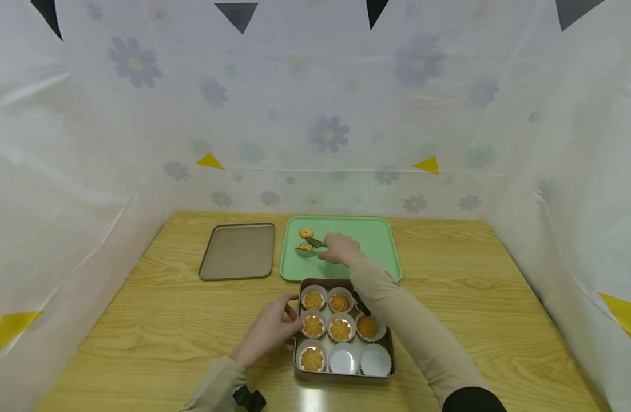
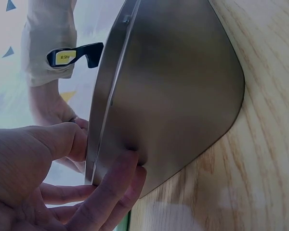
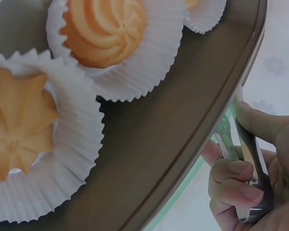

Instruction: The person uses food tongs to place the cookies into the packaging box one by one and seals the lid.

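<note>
My right hand (image 1: pixel 341 249) grips metal serving tongs (image 1: pixel 316 243) over the green tray (image 1: pixel 361 237). The tongs' two tips stand apart around one cookie (image 1: pixel 305 246), while another cookie (image 1: pixel 306 233) lies just behind it. In the right wrist view, the fingers curl round the tongs (image 3: pixel 253 149). My left hand (image 1: pixel 271 329) holds the left wall of a square metal baking tin (image 1: pixel 346 378), with fingers against the outer side (image 2: pixel 178 82). Inside the tin, several white paper cups carry swirled cookies (image 1: pixel 340 329); two front cups (image 1: pixel 343 359) are empty. My right forearm hides the tin's back right corner.
A flat brown tray (image 1: pixel 238 252) with nothing on it lies on the wooden table (image 1: pixel 191 320), left of the green tray. White patterned sheeting (image 1: pixel 294 114) encloses the table at the back and both sides.
</note>
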The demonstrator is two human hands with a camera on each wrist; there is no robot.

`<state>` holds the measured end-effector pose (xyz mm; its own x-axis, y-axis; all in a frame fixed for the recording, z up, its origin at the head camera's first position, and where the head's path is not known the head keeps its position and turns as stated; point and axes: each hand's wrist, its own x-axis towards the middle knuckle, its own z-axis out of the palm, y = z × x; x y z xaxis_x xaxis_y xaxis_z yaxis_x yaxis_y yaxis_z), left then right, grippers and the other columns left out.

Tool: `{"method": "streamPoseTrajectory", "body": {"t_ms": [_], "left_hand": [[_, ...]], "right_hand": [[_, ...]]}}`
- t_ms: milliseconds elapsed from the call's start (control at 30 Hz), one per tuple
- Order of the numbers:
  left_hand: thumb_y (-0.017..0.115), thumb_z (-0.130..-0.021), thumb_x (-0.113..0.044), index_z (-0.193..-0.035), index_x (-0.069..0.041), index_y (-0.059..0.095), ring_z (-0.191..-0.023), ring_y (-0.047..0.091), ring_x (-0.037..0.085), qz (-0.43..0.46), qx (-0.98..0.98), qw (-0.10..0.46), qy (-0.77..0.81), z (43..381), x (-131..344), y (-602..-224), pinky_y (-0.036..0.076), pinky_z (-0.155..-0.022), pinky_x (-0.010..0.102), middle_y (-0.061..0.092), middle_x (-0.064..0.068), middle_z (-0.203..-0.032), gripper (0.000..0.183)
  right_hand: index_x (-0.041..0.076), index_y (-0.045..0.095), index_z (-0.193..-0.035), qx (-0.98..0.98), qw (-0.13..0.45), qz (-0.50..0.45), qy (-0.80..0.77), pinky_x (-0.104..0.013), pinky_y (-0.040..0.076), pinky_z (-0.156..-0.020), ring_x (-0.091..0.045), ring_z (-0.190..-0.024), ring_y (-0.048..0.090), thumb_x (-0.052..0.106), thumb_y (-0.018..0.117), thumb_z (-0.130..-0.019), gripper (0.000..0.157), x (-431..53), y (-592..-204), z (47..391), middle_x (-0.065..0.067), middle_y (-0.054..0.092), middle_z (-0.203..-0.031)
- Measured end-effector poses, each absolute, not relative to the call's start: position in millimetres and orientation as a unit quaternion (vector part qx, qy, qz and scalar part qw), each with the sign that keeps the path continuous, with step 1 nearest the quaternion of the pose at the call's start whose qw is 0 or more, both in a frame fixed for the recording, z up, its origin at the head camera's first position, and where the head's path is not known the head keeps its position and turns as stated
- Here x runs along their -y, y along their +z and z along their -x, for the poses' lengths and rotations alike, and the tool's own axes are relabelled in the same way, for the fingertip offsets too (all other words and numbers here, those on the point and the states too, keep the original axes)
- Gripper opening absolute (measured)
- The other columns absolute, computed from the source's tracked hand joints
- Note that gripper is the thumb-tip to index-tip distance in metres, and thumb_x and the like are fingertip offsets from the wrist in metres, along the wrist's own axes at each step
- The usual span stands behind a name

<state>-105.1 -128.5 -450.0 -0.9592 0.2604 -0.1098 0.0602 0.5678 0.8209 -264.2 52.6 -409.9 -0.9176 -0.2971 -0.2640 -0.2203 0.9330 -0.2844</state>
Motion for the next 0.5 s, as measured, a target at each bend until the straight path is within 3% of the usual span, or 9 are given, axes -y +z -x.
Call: {"method": "streamPoseTrajectory", "body": {"t_ms": [500], "left_hand": [[0.068,-0.084,-0.006,-0.142,0.005,0.048,-0.058,0.066,0.013,-0.088,-0.879,0.107,0.457,105.2,128.0,-450.4,0.053,-0.051,0.022,0.066,0.01,-0.089,0.062]], "right_hand": [[0.01,0.065,-0.096,-0.97,0.153,0.134,-0.131,-0.034,0.041,-0.058,-0.018,-0.067,0.051,0.033,0.062,-0.099,0.024,-50.6,-411.1,264.6,-0.005,0.061,-0.083]]}}
